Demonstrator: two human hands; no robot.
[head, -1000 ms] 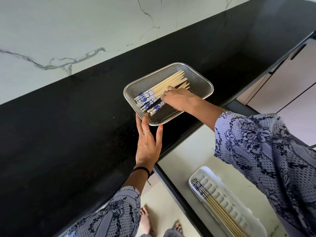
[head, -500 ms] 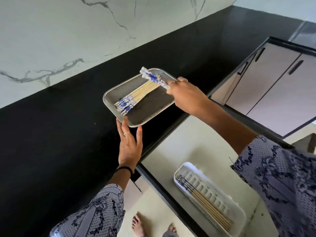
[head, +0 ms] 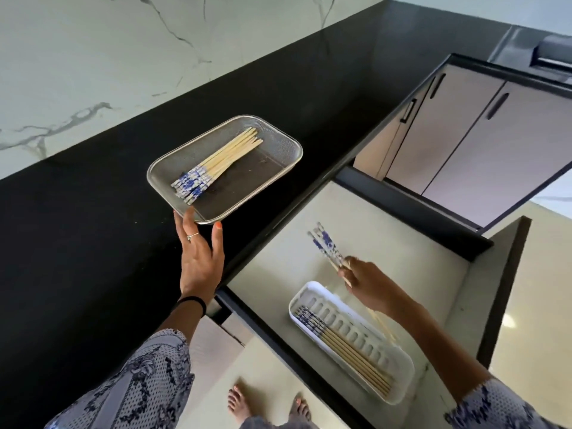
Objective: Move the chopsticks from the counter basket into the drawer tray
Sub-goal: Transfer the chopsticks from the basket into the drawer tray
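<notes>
The right hand (head: pixel 368 286), at the lower right of the frame, has come away from the basket (head: pixel 280 140) and now hangs over the open drawer (head: pixel 402 243), just above the far end of the white tray (head: pixel 399 371). It pinches a small bunch of chopsticks (head: pixel 325 246), blue-patterned ends tilted up and toward the counter, plain tips passing under the hand; motion blur prevents an exact count. Half a second ago that bunch was only just lifted over the basket rim.

The left hand (head: pixel 201 258), at frame centre, has kept its post: fingers straight and spread, fingertips (head: pixel 218 226) touching the near rim of the basket, holding nothing.

The black counter (head: pixel 93 243) carries the basket at frame centre, and a fan of chopsticks (head: pixel 216 164) remains inside it along its upper-left side. The tray already holds a row of chopsticks (head: pixel 343 342) laid lengthwise along its near side.

Assessment: transfer is mid-cycle. The held bunch appears to need turning parallel to the tray before release, or the sticks may land crosswise. Several trips seem likely to remain.
</notes>
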